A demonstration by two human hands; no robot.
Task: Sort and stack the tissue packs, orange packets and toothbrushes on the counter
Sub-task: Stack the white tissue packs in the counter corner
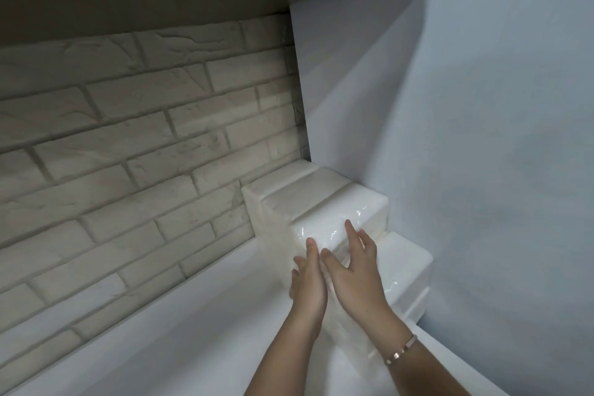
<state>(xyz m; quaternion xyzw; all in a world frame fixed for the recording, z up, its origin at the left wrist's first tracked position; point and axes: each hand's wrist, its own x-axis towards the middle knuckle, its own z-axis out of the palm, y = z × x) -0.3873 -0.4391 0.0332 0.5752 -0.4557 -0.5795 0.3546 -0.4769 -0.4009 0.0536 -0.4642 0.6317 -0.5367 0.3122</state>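
Note:
White tissue packs in clear wrap stand stacked in the counter's far right corner. The tall stack (324,199) rises against the wall, and a lower pack (408,264) sits in front of it on the right. My left hand (308,280) lies flat against the front left face of the tall stack, fingers stretched. My right hand (353,267) presses flat on the same stack's front, fingertips reaching its top edge. Neither hand wraps around a pack. No orange packets or toothbrushes are in view.
The white counter (193,331) runs from lower left toward the corner. A pale brick-pattern wall (144,154) backs it on the left. A white panel (337,90) and a bluish wall (498,170) close the right side. A dark shelf edge hangs overhead.

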